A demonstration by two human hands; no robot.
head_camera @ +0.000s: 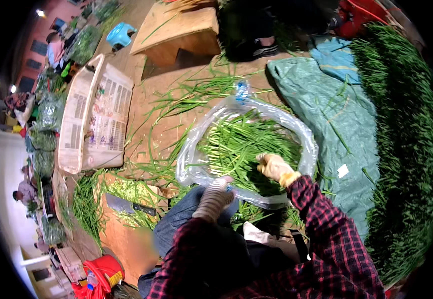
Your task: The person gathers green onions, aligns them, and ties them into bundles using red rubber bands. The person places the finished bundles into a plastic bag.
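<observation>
An open clear plastic bag with a rolled rim stands before me, holding cut green garlic chives or a like leafy vegetable, pale ends to the left. My left hand, in a striped glove, is at the bag's near rim with the fingers curled there; whether it pinches the plastic is unclear. Over the near right part of the greens is my right hand, in a pale glove with a yellowish cuff, its fingers bent down at the leaves. A cleaver lies on chopped pale ends on a wooden board to the left.
A white plastic crate stands on its side at left. Loose stalks litter the floor. A green woven sheet and a long heap of greens lie right. A wooden stool, another person's shoe and a red bucket are around.
</observation>
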